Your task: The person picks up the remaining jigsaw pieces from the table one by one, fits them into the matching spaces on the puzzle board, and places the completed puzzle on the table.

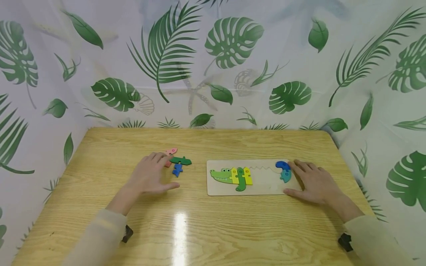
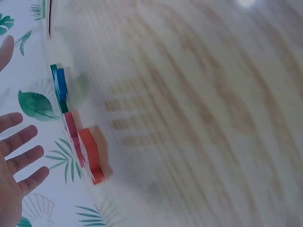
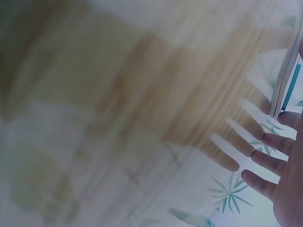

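Observation:
A pale wooden puzzle board (image 1: 264, 186) lies on the table. Its left part bears a crocodile head piece (image 1: 221, 176), two yellow pieces (image 1: 247, 177) and a green leg piece (image 1: 241, 179). At its right end are a dark blue piece (image 1: 283, 165) and a teal piece (image 1: 285, 176). My right hand (image 1: 317, 184) is spread at the board's right edge, fingers loose; contact is unclear. My left hand (image 1: 149, 175) hovers with spread fingers beside loose pieces: pink (image 1: 172, 151), green (image 1: 181, 160), blue (image 1: 177, 170). An orange-red piece (image 2: 92, 156) shows in the left wrist view, partly hidden from the head view.
The wood-grain table (image 1: 233, 225) reaches back to a leaf-print cloth (image 1: 186, 74) that hangs behind and at both sides. Bare tabletop lies between the loose pieces and the board. A bright reflection (image 1: 180, 236) falls near the front.

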